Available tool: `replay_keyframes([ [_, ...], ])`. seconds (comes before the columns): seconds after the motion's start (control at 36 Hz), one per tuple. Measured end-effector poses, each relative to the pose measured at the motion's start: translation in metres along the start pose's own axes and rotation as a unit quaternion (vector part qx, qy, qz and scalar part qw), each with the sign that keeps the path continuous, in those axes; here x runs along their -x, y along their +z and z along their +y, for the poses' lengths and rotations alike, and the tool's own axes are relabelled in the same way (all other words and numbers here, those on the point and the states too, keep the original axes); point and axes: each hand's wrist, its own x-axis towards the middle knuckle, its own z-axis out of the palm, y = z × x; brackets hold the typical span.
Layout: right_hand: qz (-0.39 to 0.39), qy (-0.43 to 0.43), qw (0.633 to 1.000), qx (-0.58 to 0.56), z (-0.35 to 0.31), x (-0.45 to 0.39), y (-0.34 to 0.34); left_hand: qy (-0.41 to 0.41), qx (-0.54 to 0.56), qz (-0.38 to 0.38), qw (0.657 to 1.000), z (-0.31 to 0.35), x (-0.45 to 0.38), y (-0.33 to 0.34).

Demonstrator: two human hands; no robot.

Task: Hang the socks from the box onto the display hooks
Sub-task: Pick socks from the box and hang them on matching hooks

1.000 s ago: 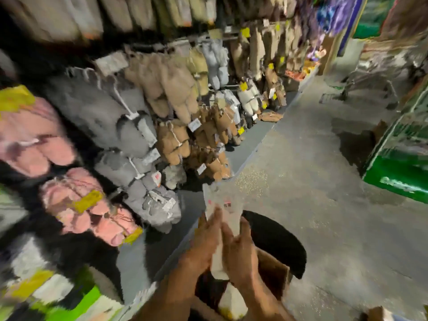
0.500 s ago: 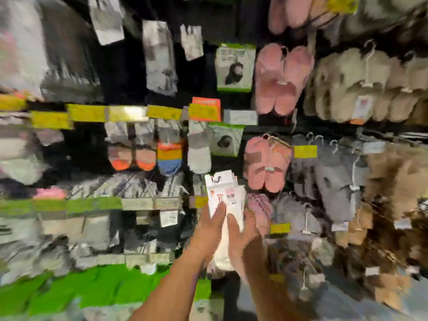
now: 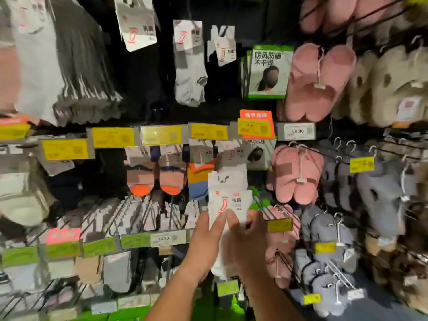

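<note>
Standing in a shop aisle, facing a display wall crowded with hooks: packaged socks (image 3: 190, 63) hanging in rows, pink slippers (image 3: 317, 82) and grey slippers (image 3: 379, 193) dangling beside them, yellow price tags (image 3: 113, 136) lining every shelf rail (image 3: 296, 131).

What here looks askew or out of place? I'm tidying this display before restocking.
One sock pack at the top hangs tilted, its card slanting against its neighbours. Nothing looks spilled or damaged. The white socks aren't hung yet: the left hand and right hand both grip them.
</note>
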Motion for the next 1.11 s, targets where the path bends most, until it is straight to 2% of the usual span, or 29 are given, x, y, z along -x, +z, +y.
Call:
replay_keyframes([
  [0.14,-0.054,0.033,0.997,-0.049,0.013,-0.025,-0.002,-0.011,0.067,0.033,0.997,-0.003,-0.013,0.007],
  [0.25,-0.090,0.018,0.992,-0.084,0.020,-0.047,-0.013,0.008,0.014,0.098,0.995,0.003,-0.023,0.017],
  [0.39,-0.146,0.022,0.980,-0.133,0.035,-0.070,-0.021,0.035,0.006,0.136,0.990,0.002,-0.028,0.029],
  [0.53,-0.168,0.027,0.966,-0.196,0.038,-0.086,-0.031,0.022,0.034,0.151,0.988,-0.007,-0.030,0.032],
  [0.64,-0.153,0.008,0.962,-0.224,0.029,-0.106,-0.029,0.017,0.037,0.182,0.983,-0.013,-0.033,0.033],
  [0.81,-0.159,-0.004,0.957,-0.244,0.010,-0.127,-0.023,0.018,0.095,0.168,0.981,-0.016,-0.040,0.035],
  [1.11,-0.146,0.009,0.943,-0.298,0.010,-0.124,-0.019,0.046,0.094,0.149,0.983,-0.010,-0.048,0.028],
])
